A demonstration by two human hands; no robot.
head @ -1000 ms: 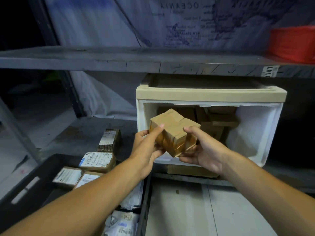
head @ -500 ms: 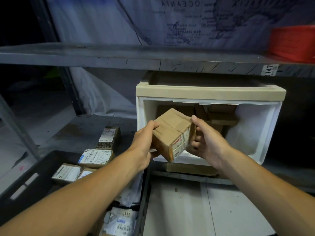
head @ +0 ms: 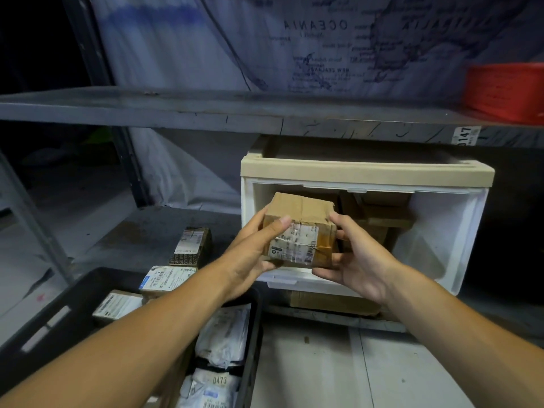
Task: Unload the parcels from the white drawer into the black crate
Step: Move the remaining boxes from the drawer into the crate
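Cardboard parcel (head: 300, 231) held in front of the white drawer (head: 453, 231) opening, label side facing camera. Left hand (head: 250, 260) grip clamps its left edge, thumb on the label face; right hand (head: 356, 260) grip wraps the right end, fingers underneath. More brown parcels (head: 382, 213) inside the drawer. Black crate (head: 67, 313) lower left, labelled boxes (head: 164, 278) and white mailers (head: 223, 334) in it

brown parcel (head: 300, 213) with white label, white drawer (head: 447, 231), black crate (head: 67, 304), red basket (head: 504, 88)
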